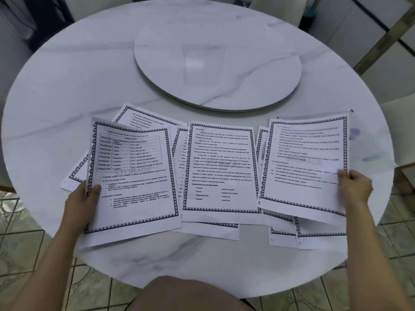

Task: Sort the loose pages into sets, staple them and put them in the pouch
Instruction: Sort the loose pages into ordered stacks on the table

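Printed pages with dark borders and a "STORAGE" watermark lie in three overlapping groups on the round white marble table [67, 86]. My left hand [84, 199] pinches the left edge of a page with a table printed on it [134, 176], thumb on top, the page lifted a little. My right hand [354, 188] grips the right edge of a text page [303, 164] above the right group. A middle page [222, 169] lies flat between them on other sheets. A clear pouch [368, 151] with faint coloured marks lies under the right pages. No stapler is visible.
A round marble turntable [217, 63] sits at the table's centre, beyond the pages. Pale chairs stand around the far and right sides. Tiled floor shows below the near table edge, and my knee [190, 295] is at the bottom.
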`<state>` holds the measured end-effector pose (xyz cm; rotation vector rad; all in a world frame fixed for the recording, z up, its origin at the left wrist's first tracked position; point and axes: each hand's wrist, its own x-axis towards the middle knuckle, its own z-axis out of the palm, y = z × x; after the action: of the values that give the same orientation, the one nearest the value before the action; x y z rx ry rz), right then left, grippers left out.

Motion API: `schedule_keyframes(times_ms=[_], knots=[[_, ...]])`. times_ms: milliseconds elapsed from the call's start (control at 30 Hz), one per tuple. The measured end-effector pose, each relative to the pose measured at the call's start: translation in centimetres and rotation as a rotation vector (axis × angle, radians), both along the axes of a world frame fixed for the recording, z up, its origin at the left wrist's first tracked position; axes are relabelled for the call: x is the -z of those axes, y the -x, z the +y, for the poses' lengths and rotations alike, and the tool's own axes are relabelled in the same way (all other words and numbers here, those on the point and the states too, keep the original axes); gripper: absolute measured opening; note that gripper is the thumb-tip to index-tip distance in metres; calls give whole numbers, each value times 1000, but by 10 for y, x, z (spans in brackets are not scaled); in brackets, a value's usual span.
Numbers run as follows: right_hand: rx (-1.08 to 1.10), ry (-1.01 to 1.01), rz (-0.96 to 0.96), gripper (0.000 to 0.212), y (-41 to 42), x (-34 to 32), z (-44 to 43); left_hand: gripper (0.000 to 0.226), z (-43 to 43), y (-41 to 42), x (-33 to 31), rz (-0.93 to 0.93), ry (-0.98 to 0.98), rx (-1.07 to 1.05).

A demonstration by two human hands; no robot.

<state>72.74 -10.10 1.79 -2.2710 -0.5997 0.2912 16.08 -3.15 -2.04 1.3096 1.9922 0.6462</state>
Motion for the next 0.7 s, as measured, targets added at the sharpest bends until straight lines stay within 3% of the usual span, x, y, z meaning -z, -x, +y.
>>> schedule_keyframes(times_ms=[267,433,533,700], knots=[[27,164,34,27,-7,26,-16,34,0,-3,-2,13,7,-22],[141,194,-143,38,11,17,-4,34,0,-4,-3,-17,9,-37],[-30,134,-248,35,42,13,13,33,-2,-4,-4,-25,4,-39],[-445,181,-132,33,116,22,47,31,-4,-6,-7,-49,-23,-51]])
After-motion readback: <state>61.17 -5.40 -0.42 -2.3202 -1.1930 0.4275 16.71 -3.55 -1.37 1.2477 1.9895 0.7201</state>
